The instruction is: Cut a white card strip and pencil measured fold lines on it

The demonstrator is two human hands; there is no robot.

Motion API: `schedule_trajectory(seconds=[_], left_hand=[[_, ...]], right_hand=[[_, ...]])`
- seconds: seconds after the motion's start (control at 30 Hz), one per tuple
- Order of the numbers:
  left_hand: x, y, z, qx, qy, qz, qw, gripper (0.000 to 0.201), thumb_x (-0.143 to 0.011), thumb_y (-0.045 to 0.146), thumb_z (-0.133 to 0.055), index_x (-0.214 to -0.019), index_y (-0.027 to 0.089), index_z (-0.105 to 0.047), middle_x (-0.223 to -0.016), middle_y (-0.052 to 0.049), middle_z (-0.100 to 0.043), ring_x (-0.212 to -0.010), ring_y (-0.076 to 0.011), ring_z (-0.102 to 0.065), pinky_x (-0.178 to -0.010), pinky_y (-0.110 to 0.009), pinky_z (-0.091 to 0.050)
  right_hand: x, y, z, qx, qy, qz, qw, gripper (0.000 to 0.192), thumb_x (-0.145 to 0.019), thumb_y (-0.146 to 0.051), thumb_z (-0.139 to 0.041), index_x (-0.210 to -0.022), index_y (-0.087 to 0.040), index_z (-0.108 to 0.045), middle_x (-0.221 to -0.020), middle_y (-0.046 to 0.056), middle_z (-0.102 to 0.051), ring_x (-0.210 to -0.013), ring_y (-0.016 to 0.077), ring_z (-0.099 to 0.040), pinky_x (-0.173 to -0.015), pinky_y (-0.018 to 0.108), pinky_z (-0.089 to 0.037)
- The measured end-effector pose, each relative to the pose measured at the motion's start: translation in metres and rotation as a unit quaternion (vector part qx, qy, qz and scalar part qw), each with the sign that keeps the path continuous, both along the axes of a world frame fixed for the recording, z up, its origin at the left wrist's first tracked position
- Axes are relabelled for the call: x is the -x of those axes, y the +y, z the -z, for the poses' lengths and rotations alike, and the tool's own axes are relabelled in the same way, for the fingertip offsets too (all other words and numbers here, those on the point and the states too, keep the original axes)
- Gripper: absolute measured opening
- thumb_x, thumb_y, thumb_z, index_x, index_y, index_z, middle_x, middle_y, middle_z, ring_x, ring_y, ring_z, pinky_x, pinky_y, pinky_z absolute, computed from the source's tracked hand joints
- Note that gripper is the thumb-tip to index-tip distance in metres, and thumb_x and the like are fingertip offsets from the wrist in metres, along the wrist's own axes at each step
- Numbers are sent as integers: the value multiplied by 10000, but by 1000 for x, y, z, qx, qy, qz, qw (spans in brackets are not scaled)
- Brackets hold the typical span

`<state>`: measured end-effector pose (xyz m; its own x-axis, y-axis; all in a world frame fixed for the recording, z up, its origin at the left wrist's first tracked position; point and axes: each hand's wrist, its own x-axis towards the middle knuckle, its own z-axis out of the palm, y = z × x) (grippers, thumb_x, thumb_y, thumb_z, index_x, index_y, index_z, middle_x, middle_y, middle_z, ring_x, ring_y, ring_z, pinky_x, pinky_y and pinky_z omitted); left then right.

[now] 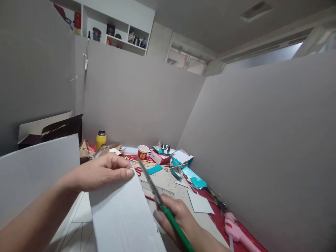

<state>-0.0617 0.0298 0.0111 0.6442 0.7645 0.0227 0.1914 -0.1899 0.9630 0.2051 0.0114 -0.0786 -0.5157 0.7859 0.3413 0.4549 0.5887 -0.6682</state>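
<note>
Even, soft indoor light; wide-angle bending at edges; foreground slightly blurred.

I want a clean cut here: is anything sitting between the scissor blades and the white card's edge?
Nothing visible does. The right hand holds the green-handled scissors with their blades right alongside the right edge of the white card, which the left hand pinches at its top. The clear ruler lies on the table behind the blades, not between.

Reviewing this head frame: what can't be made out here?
- Scissors: handle loops hidden inside the right hand; whether the blades are cutting the card is unclear.
- Card: lower end cut off by the bottom edge.
- Left hand: palm side hidden behind the card.
- Shelf items: too small to identify.
- Glue gun: partly cut off at the bottom edge.
</note>
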Motion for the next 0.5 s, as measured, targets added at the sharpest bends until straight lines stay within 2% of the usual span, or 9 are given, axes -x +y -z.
schedule_trajectory(seconds=[0.07,0.13,0.17,0.23,0.33,0.4,0.5], left_hand=[[6,0,-3,10,-7,-37,999,427,-836,540,-629,-647,168,-538,-605,36,-508,-512,-76,-452,-470,-182,-347],[16,1,-7,16,-22,-107,994,379,-806,537,-665,-705,177,-604,-649,10,-597,-534,-105,-538,-474,-190,-395],[21,3,-9,15,-33,-149,988,355,-792,537,-677,-753,186,-641,-675,-2,-634,-547,-125,-575,-473,-199,-416],[30,8,-10,-5,-65,-223,973,334,-764,525,-706,-798,194,-679,-687,-9,-668,-545,-139,-600,-459,-200,-425],[39,16,-9,-28,-125,-280,951,319,-727,493,-742,-743,181,-675,-609,9,-642,-486,-122,-564,-432,-192,-407],[40,19,-8,-33,-160,-291,943,307,-697,463,-768,-721,177,-659,-597,15,-637,-486,-119,-557,-440,-193,-410],[41,20,-6,-49,-183,-296,936,306,-695,455,-766,-746,173,-659,-623,14,-644,-517,-122,-568,-470,-199,-421]], right_hand=[[-5,9,-8,-6,-48,66,997,372,-931,-491,-481,-707,-193,-487,-627,-28,-434,-580,121,-399,-526,227,-367],[-12,25,-18,-19,-124,127,984,407,-920,-533,-480,-683,-202,-454,-609,-33,-435,-569,123,-405,-519,230,-337],[-17,33,-21,-38,-178,154,971,396,-918,-527,-482,-696,-200,-474,-633,-22,-480,-592,132,-443,-553,238,-348],[-28,52,-24,-63,-310,205,926,355,-920,-523,-466,-785,-202,-536,-725,12,-596,-651,161,-527,-600,255,-358],[-47,76,-16,-48,-368,247,895,301,-903,-447,-490,-827,-179,-603,-798,100,-674,-722,239,-613,-596,287,-343],[-59,88,-5,-33,-400,254,880,230,-868,-368,-532,-848,-163,-634,-836,140,-701,-768,280,-646,-604,298,-352],[-73,101,14,-14,-429,260,865,242,-860,-350,-535,-869,-143,-660,-910,181,-720,-835,322,-671,-626,316,-377]])
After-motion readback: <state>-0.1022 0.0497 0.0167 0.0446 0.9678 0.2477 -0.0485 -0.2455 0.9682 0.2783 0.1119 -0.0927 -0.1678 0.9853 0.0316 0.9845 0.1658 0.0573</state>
